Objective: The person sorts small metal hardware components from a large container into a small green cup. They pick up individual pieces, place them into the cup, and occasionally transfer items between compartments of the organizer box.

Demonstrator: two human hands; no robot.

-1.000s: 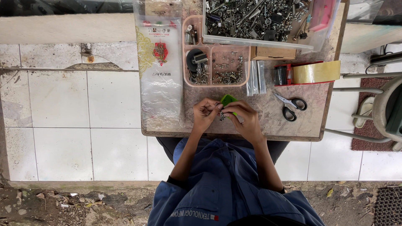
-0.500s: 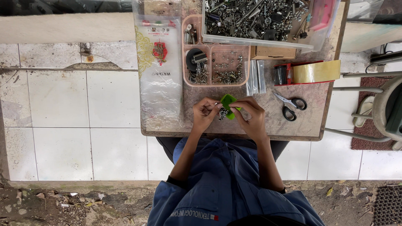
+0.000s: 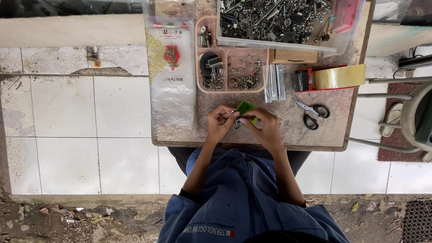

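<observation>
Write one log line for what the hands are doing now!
left hand: pinching small metal parts | right hand: holding green piece | scissors: lying untouched on table

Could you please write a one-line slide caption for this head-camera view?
Both hands, left hand and right hand, handle a small green piece and metal parts over a worn table beside scissors.

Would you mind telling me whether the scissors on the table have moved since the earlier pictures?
No. The scissors lie in the same spot below the tape dispenser, right of the right hand.
</observation>
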